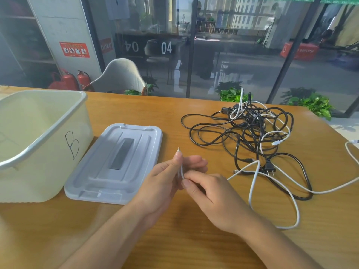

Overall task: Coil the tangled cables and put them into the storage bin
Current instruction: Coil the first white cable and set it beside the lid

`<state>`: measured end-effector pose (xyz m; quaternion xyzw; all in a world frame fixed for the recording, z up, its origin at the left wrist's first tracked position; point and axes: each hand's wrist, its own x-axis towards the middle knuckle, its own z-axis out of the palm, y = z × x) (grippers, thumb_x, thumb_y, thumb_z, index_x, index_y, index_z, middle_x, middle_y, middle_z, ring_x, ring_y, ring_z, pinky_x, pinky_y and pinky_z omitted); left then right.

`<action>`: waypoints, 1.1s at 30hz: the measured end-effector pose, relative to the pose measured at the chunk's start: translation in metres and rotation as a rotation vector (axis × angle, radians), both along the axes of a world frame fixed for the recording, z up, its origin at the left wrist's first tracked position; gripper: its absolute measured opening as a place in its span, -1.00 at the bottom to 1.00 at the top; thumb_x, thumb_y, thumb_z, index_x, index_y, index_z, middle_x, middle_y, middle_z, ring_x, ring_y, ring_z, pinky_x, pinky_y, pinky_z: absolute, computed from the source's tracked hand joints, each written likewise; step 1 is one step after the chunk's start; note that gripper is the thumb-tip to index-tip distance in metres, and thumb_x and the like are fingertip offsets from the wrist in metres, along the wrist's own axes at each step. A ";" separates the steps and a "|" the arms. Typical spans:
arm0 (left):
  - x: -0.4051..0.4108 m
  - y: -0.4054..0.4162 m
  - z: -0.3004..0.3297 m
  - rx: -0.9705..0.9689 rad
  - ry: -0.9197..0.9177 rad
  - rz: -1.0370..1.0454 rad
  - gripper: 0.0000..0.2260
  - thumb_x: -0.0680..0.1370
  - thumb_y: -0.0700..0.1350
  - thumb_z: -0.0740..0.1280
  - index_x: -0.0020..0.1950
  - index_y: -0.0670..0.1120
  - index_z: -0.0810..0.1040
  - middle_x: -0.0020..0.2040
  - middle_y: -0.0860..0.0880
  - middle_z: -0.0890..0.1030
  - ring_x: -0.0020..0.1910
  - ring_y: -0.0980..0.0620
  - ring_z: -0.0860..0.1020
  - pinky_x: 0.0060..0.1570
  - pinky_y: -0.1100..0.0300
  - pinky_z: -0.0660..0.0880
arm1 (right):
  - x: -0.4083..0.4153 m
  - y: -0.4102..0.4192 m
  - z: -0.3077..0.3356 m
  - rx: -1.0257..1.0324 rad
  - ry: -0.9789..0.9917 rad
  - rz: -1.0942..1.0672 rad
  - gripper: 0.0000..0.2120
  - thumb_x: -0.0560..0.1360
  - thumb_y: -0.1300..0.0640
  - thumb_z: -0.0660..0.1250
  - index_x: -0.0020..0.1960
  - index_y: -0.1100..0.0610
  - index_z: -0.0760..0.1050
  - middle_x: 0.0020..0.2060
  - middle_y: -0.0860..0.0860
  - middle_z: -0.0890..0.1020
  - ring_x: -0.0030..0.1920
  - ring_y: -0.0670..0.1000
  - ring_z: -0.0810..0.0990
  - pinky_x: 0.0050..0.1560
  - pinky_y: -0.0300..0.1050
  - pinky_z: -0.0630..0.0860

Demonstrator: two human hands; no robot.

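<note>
Both hands meet over the near middle of the wooden table [194,239]. The left hand [165,183] pinches the plug end of a white cable [254,183] between thumb and curled fingers, with the small metal tip poking up past the thumb. The right hand [211,195] sits just beside it, its fingers curled round the same white cable a little below the left thumb. From under the right hand the cable runs right across the table, loops near the table's front edge, and climbs back toward the pile.

The pile of black cables [250,131] lies on the far right of the table, loosely tangled, with thin white leads threaded through it. A black two-pin plug [270,167] lies at the near edge of the tangle, touching the white cable where it crosses. Another white lead trails off the right side of the view.

The storage bin [64,117] stands at the left, pale cream, open-topped, with a handwritten letter B on its side. Nothing can be seen inside the part of it that shows. Its translucent grey lid [116,164] lies flat on the table between the bin and the hands, just beside the bin's right wall.

Beyond the far edge of the table stand a light chair [120,76], two red fire extinguishers [70,81] and a glass wall [223,45].
</note>
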<state>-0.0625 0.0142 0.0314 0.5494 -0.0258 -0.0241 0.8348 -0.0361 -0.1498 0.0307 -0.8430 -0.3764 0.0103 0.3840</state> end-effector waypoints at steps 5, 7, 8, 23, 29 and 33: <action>0.000 0.007 0.012 -0.175 -0.004 0.075 -0.59 0.66 0.11 0.20 0.01 -0.11 0.76 0.14 -0.24 0.71 0.09 -0.13 0.72 -0.01 0.15 0.64 | -0.003 0.000 -0.005 -0.157 0.032 0.137 -0.74 0.74 -0.07 0.13 -0.08 -0.06 0.47 -0.40 -0.19 0.47 -0.32 -0.05 0.42 -0.23 -0.13 0.33; -0.003 0.013 0.017 -0.167 -0.006 0.044 -0.61 0.64 0.14 0.21 -0.09 -0.04 0.74 0.00 -0.15 0.74 -0.24 0.00 0.69 -0.25 0.19 0.60 | -0.002 0.000 -0.007 -0.233 0.049 0.181 -0.75 0.75 -0.09 0.10 -0.06 -0.11 0.43 -0.41 -0.20 0.45 -0.33 -0.06 0.42 -0.22 -0.16 0.32; -0.004 0.015 0.019 -0.138 -0.008 -0.008 -0.60 0.65 0.15 0.19 -0.13 -0.01 0.72 -0.08 -0.10 0.73 -0.40 0.07 0.59 -0.36 0.22 0.54 | 0.000 0.000 -0.007 -0.262 0.035 0.185 -0.74 0.75 -0.10 0.09 -0.02 -0.09 0.47 -0.41 -0.22 0.46 -0.33 -0.09 0.43 -0.21 -0.18 0.32; -0.008 0.016 0.012 0.417 -0.006 -0.381 -0.50 0.65 0.27 0.17 -0.01 -0.08 0.73 -0.19 -0.13 0.75 -0.60 0.11 0.23 -0.26 0.22 0.36 | 0.040 -0.044 0.006 -0.265 -0.310 -0.239 -0.70 0.57 -0.31 0.28 -0.08 -0.11 0.61 -0.27 -0.18 0.54 -0.25 -0.11 0.48 -0.23 -0.02 0.48; -0.005 0.007 0.003 0.570 -0.036 -0.200 -0.52 0.70 0.24 0.13 0.04 -0.02 0.72 -0.15 -0.03 0.77 -0.53 0.04 0.28 -0.33 -0.01 0.28 | 0.021 -0.018 0.008 -0.044 -0.414 -0.429 -0.60 0.55 -0.28 0.33 -0.28 -0.01 0.51 -0.42 -0.11 0.48 -0.39 -0.07 0.45 -0.40 -0.11 0.37; -0.002 0.002 -0.002 0.571 -0.085 -0.023 -0.58 0.70 0.21 0.12 0.01 0.11 0.75 -0.22 -0.01 0.74 -0.56 0.08 0.27 -0.50 0.17 0.23 | 0.012 -0.008 0.005 0.187 0.049 -0.305 -0.75 0.66 -0.04 0.34 -0.19 -0.04 0.59 -0.39 -0.10 0.58 -0.43 -0.11 0.47 -0.40 -0.16 0.40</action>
